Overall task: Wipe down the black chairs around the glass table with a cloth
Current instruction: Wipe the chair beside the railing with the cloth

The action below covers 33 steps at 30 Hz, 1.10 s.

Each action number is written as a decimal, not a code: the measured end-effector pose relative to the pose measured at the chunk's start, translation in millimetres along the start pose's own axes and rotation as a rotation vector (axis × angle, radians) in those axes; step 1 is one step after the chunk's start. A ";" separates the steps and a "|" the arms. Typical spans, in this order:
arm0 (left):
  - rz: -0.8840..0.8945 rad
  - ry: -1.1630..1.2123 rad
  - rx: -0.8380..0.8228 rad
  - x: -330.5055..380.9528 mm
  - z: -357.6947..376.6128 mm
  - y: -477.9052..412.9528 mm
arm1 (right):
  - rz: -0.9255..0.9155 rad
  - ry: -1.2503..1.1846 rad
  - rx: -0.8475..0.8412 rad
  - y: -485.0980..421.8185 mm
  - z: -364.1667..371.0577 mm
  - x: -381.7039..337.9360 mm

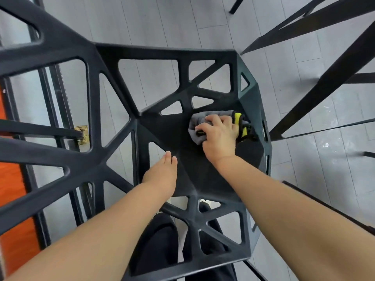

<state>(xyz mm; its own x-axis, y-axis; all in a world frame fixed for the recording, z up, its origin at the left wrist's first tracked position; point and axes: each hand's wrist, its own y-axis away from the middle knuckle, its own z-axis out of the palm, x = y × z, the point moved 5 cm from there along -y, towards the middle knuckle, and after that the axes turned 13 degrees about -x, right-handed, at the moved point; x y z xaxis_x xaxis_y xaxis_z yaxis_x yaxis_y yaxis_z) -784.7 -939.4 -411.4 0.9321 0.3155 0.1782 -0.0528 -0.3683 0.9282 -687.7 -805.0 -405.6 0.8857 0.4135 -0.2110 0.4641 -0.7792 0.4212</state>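
Observation:
I look straight down onto a black chair (178, 136) with a web of angular cut-outs in its seat and back. My right hand (220, 134) presses a bunched grey cloth with a yellow edge (215, 115) onto the solid middle of the seat, toward its right side. My left hand (162, 175) lies flat on the seat's left part, fingers together and straight, holding nothing. Both bare forearms reach in from the bottom of the view.
Black table legs (324, 78) slant across the upper right, with the glass table edge (324, 128) at right. An orange panel in a dark frame (12, 189) runs along the left. Grey floor tiles (203, 15) lie below. My dark trousers (158, 246) show through the chair.

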 end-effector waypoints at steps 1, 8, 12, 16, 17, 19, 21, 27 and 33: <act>-0.002 -0.022 -0.004 -0.9 1.3 -1.8 | 0.003 -0.015 -0.002 -0.5 2.1 -6.2; 0.022 -0.303 0.027 -2.4 10.4 -12.5 | -0.258 -0.011 -0.129 -30.4 8.8 -91.4; 0.022 -0.272 0.001 -5.1 14.3 -13.0 | -0.367 0.177 -0.150 -29.2 9.5 -85.4; 0.048 -0.102 0.009 -6.7 7.4 -8.4 | -0.343 0.317 -0.122 -25.9 -10.2 -35.2; 0.044 -0.056 0.008 -7.2 5.4 -6.2 | -0.291 0.320 -0.101 -23.9 -16.4 -15.6; 0.039 -0.025 0.017 -6.7 3.7 -4.6 | -0.169 0.311 -0.059 -13.8 -27.4 25.2; 0.043 -0.032 0.031 -4.8 4.2 -4.5 | -0.045 0.254 -0.022 1.2 -31.2 49.7; 0.057 -0.008 0.068 -3.7 1.0 -1.1 | -0.033 0.050 0.006 54.1 19.4 21.6; 0.044 -0.019 0.058 -2.5 2.9 -1.1 | -0.224 0.051 -0.134 116.5 62.6 -11.5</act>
<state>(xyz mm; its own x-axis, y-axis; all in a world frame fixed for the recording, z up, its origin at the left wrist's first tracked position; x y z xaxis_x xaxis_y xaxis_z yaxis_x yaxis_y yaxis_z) -786.0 -942.3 -413.8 0.9360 0.2816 0.2113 -0.0730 -0.4320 0.8989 -643.2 -930.0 -409.4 0.7580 0.5943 -0.2687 0.6399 -0.5979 0.4827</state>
